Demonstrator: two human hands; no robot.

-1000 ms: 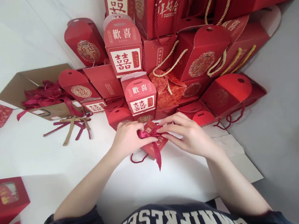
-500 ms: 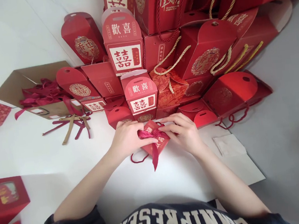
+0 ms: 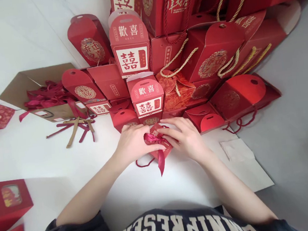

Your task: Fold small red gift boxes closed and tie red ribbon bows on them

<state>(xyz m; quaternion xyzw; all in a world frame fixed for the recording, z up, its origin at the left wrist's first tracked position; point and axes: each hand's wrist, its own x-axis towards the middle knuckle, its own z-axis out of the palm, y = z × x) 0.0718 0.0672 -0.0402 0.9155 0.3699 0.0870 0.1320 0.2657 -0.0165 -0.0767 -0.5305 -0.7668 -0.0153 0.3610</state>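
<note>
A small red gift box (image 3: 167, 151) stands on the white table, close to my body side of the stacked boxes. A dark pink ribbon (image 3: 161, 162) is tied in a bow across its top, one tail hanging down the front. My left hand (image 3: 134, 141) wraps round the box's left side, thumb on the front near the bow. From the right, my right hand (image 3: 185, 136) reaches over the top, its fingertips on the ribbon loop. A dark red cord (image 3: 145, 164) loops out at the box's lower left.
Many red boxes and bags (image 3: 139, 59) are stacked behind the hands. At the left, a brown carton (image 3: 59, 113) holds pink ribbons, with cut ribbon strips (image 3: 74, 132) before it. White paper (image 3: 246, 168) lies at the right, a red box (image 3: 8, 206) at the lower left.
My right hand's fingers have moved left and inward over the bow and now cover more of the box top. My left hand keeps its hold. The view has shifted slightly.
</note>
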